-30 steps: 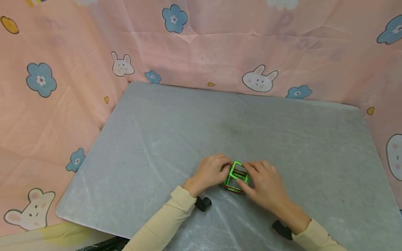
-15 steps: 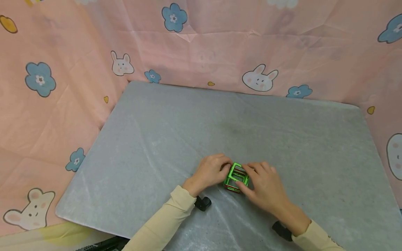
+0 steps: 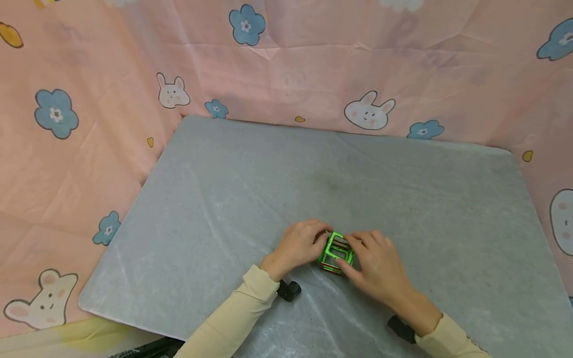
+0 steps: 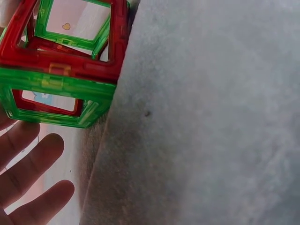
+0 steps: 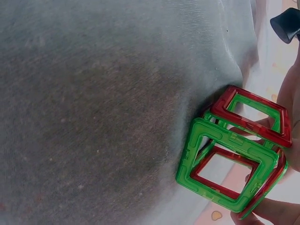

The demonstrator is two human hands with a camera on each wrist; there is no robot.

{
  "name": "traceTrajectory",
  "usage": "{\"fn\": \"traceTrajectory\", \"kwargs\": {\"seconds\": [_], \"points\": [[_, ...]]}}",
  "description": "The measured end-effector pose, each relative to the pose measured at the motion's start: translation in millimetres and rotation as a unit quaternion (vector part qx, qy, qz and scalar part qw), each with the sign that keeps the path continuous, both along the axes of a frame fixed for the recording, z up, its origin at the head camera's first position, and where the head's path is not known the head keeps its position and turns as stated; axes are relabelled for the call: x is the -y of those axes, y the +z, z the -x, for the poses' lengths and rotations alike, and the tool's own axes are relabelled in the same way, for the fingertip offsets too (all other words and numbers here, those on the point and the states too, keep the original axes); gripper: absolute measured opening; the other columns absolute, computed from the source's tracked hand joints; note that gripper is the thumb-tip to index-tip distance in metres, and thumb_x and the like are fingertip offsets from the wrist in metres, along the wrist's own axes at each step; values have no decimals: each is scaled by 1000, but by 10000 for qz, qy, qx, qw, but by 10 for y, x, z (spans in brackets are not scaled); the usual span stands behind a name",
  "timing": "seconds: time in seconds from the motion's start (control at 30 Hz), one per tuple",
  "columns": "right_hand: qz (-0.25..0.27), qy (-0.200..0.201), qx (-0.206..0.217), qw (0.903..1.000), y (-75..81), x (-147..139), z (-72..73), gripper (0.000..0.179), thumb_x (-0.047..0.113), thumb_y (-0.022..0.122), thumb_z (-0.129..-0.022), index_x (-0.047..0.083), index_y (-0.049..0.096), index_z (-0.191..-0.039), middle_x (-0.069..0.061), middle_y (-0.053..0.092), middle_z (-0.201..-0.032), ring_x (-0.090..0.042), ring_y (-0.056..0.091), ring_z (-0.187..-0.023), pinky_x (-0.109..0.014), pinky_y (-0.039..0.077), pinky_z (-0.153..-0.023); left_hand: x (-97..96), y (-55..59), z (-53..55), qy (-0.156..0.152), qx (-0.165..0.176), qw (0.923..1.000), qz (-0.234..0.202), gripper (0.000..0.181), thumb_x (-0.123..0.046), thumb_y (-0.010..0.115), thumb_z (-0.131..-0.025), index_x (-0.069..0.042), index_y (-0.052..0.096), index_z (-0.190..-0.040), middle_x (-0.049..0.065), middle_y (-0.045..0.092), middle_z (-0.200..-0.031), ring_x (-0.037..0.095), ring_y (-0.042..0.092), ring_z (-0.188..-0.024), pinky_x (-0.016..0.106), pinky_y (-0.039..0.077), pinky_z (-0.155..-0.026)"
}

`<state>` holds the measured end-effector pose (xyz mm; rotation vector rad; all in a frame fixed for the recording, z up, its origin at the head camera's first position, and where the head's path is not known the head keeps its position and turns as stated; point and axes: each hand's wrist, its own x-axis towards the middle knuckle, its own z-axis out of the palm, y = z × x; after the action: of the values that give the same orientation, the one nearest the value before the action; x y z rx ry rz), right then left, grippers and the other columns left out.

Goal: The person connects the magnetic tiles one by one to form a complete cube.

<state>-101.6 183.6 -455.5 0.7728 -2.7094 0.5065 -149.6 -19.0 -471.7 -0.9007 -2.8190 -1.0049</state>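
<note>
A small cube of magnetic tiles, with green and red see-through square frames, stands between both hands in the head view. My left hand holds its left side, thumb and fingertips bent at the edge. From the right, my right hand grips it, thumb at the near side and forefinger at the far side. In the left wrist view, a red tile joins a green tile along an edge, with spread fingers below. The right wrist view shows a green tile beside a red tile.
A grey cloth-covered tabletop lies under the hands. Pink printed fabric hangs behind it and at the sides. Black camera pieces sit at the wrists. Something dark shows below the table's front left edge.
The tile cube has tipped slightly and looks a little shorter than a second ago. Both hands have stayed nearly in place on it.
</note>
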Motion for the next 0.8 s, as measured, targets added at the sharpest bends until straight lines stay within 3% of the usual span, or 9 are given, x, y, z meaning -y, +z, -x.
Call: {"fn": "traceTrajectory", "kwargs": {"seconds": [0.17,0.33,0.43,0.57,0.8], "points": [[-26,17,-24,10000,6,3,-4,53,36,81,-75,-1,69,-111,-12,64,-100,-29,54,-85,-42,40,-64,2,13,-4,-14,-47,10000,-4,19,-11,58,-96,-12,73,-108,0,72,-102,11,67,-85,24,52,-70],[-48,85,29,9999,-3,-1,-17,58,52,66,-88,-2,70,-110,-12,64,-100,-29,54,-85,-43,42,-65,2,6,1,-47,-122,9999,-83,19,-10,58,-96,-13,74,-104,-1,72,-98,10,66,-82,22,51,-68],[-41,114,2,9999,-3,5,-32,62,57,59,-90,-1,70,-110,-12,64,-99,-29,54,-85,-42,41,-65,-3,-3,4,-55,-171,9998,-110,18,-10,58,-96,-13,75,-101,-2,71,-94,9,65,-79,21,50,-66],[7,158,-99,9998,-5,16,-49,59,52,68,-85,-1,70,-110,-11,65,-98,-29,54,-85,-41,41,-64,-5,-8,1,-42,-181,9998,-89,18,-11,59,-95,-14,76,-99,-3,71,-92,8,64,-78,22,50,-66],[65,220,-171,9996,-33,22,-69,71,65,44,-94,0,69,-111,-11,64,-98,-29,54,-85,-41,38,-63,-5,-9,-4,-19,-166,9999,-34,18,-10,59,-94,-15,76,-97,-4,70,-91,8,64,-78,21,49,-66]]}}
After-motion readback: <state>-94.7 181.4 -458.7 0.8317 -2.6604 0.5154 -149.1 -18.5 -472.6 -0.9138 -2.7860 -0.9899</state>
